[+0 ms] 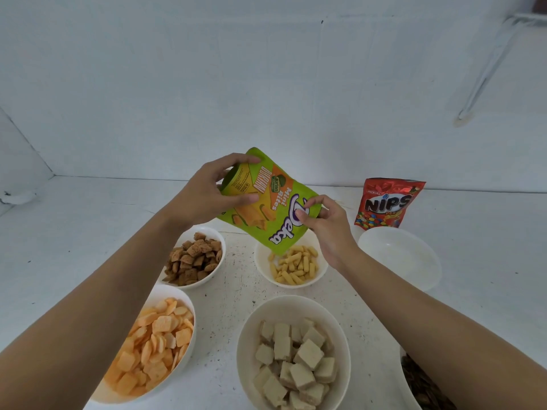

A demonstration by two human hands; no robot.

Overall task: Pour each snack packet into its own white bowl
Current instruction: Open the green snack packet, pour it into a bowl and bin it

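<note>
Over the table [231, 291], the left hand [204, 196] is gripping the tilted packet's [266, 208] raised end, the right hand [328, 229] pinching its side above a bowl [324, 270].

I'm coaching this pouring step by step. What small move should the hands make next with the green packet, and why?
Probably tip the green packet a little steeper: its mouth hangs over the bowl of yellow sticks, left hand gripping its base, right hand pinching its edge; I cannot tell if it is empty.

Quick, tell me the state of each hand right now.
Left hand: holding the raised end of the green packet.
Right hand: pinching the same packet's side edge.
</note>
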